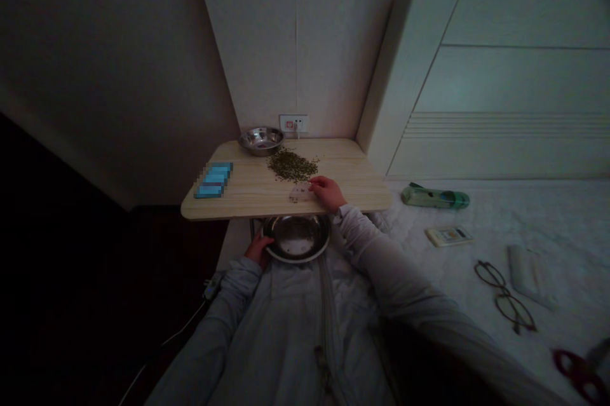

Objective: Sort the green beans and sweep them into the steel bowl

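At lower centre, the left hand (258, 249) is clamped on the rim of a steel basin (296, 258), apparently kept under the worktop's (352, 171) front edge to catch what drops. Mid-frame, the right hand (328, 193), fingers pinched together, seems to grip a clear plastic piece (301, 191) with specks around it, just below the heaped green beans (291, 166), probably spread thin for easy viewing.

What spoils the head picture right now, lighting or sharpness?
Head view: dim overall, nearly black at lower left; head view: pale glints on the far steel bowl; head view: blue rectangle on the table pixelated; head view: pieces in the green heap too small to separate clearly.
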`<act>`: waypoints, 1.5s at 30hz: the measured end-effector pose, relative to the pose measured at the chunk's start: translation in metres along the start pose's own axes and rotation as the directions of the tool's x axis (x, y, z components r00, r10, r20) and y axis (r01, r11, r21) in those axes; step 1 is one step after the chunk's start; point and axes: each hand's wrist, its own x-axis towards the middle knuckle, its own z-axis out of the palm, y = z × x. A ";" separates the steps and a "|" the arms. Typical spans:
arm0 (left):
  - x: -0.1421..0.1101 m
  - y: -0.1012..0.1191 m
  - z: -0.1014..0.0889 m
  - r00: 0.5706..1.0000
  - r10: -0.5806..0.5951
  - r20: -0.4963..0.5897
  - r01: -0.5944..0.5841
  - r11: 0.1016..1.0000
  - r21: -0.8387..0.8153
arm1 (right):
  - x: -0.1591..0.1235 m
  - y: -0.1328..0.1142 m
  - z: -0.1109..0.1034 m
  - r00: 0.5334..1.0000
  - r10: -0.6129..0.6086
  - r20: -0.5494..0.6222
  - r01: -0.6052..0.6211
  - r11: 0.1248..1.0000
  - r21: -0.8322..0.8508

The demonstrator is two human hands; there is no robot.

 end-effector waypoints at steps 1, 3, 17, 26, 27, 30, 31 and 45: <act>-0.001 0.001 0.001 1.000 -0.005 -0.008 0.005 1.000 -0.005 | 0.000 -0.001 0.000 1.000 0.006 0.004 -0.006 1.000 0.009; -0.003 0.002 0.002 1.000 -0.006 0.004 0.006 1.000 -0.014 | -0.001 -0.002 0.000 1.000 0.014 0.009 -0.015 1.000 0.026; -0.010 0.007 0.009 1.000 0.023 0.008 -0.023 1.000 -0.003 | -0.004 -0.004 -0.002 1.000 0.007 -0.010 -0.007 1.000 0.003; -0.009 0.005 0.007 1.000 0.015 0.026 -0.014 1.000 -0.023 | -0.003 -0.002 -0.001 0.997 -0.001 -0.079 -0.003 0.998 -0.055; -0.009 0.005 0.007 1.000 0.013 0.022 -0.013 1.000 -0.022 | -0.003 -0.002 -0.001 0.998 -0.002 -0.066 -0.002 0.998 -0.057; -0.006 0.003 0.005 1.000 0.016 0.013 -0.015 0.999 -0.032 | -0.004 -0.003 -0.002 1.000 -0.008 -0.030 0.007 0.999 -0.044; -0.005 0.002 0.004 1.000 0.016 0.017 -0.015 0.999 -0.032 | -0.004 -0.003 -0.002 1.000 -0.010 -0.021 0.009 0.999 -0.037; -0.010 0.006 0.007 0.999 0.020 0.042 -0.020 1.000 -0.008 | -0.006 -0.004 -0.002 1.000 0.001 0.028 -0.001 1.000 -0.001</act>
